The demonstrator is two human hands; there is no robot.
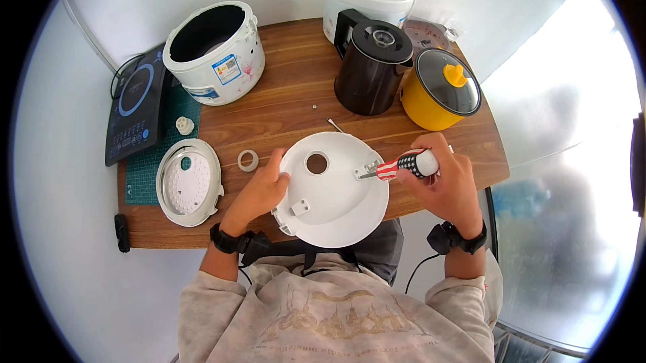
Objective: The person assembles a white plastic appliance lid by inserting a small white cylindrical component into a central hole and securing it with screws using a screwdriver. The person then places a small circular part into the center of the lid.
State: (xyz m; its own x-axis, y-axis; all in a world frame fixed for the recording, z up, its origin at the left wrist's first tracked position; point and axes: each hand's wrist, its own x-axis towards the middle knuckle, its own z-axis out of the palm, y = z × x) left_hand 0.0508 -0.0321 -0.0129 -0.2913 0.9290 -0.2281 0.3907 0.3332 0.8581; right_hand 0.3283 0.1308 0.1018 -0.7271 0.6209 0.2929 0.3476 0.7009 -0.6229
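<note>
A round white rice cooker lid cover (340, 208), its inner face up, rests at the table's front edge and overhangs it. My left hand (261, 188) grips its left rim, thumb on the inside. In my right hand (449, 185) is a screwdriver (409, 164) with a red, white and dark blue handle. Its shaft slants left to a small white bracket (363, 171) on the lid cover's right side; whether it seats in a screw I cannot tell. A white ring (247, 160) lies near my left hand. Just beyond the cover is a thin pale stick-like piece (335, 125).
An inner lid (190, 195) and a white valve piece (184, 126) lie left on a green cutting mat (141, 185), beside an induction cooktop (136, 104). Behind stand an open rice cooker body (219, 60), a dark kettle (369, 80), a yellow pot (431, 111) and a white lidded cooker (370, 0).
</note>
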